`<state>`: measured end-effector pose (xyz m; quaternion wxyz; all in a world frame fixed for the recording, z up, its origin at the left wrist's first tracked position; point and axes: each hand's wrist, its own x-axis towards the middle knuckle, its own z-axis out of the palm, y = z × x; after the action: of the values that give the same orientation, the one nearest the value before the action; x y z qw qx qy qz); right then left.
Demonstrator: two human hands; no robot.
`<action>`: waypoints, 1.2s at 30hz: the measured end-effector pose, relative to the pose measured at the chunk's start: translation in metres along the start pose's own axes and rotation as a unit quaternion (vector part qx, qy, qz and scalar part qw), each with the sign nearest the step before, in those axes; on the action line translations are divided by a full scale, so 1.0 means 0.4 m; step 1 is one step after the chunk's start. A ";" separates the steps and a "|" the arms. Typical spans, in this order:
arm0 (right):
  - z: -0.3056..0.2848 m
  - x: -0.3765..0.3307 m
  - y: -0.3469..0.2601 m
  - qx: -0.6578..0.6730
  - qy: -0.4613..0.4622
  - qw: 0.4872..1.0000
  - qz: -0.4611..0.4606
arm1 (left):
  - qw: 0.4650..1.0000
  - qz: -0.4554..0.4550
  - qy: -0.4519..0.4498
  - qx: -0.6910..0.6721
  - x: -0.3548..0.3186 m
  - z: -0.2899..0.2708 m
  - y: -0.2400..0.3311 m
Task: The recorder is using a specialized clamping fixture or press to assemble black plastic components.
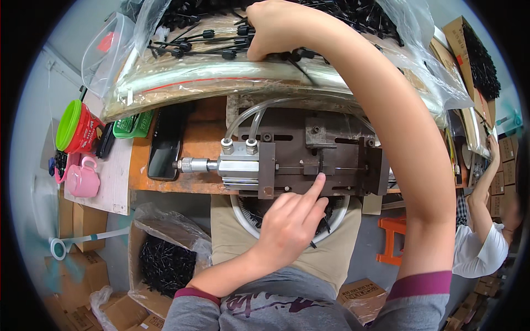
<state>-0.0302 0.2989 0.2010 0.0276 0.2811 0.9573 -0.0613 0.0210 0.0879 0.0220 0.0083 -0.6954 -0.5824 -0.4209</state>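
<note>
At the front edge of the orange-brown workbench (pixel 204 132), the left hand (pixel 287 226) sets its straight index fingertip against a slim black piece (pixel 321 161) on the dark metal fixture (pixel 292 156); its other fingers curl, and whether they hold anything cannot be told. Farther back, the right hand (pixel 279 27) reaches over the front edge of a plastic-lined tray (pixel 221 74), thumb and fingers parted around black cable ties (pixel 229 54); its grip on them is partly hidden and unclear. A silver pneumatic cylinder (pixel 239 168) forms the fixture's left end, near a black smartphone (pixel 165 144). Below, a white-rimmed basin (pixel 237 212) shows over the lap.
</note>
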 end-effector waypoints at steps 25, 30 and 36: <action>-0.073 -0.079 0.252 0.478 0.257 0.839 0.031 | 0.995 0.012 -0.029 0.095 0.024 0.006 -0.007; 0.006 -0.168 0.375 0.513 0.319 0.796 -0.029 | 0.996 0.024 -0.029 0.077 0.030 0.006 -0.007; 0.111 -0.351 0.255 0.627 0.249 0.738 0.022 | 0.970 -0.075 -0.071 -0.221 0.042 -0.091 0.038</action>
<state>0.1439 0.3032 0.1587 -0.3928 0.2607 0.6684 -0.5753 0.0119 0.0784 0.0627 -0.2188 -0.6622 -0.5249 -0.4880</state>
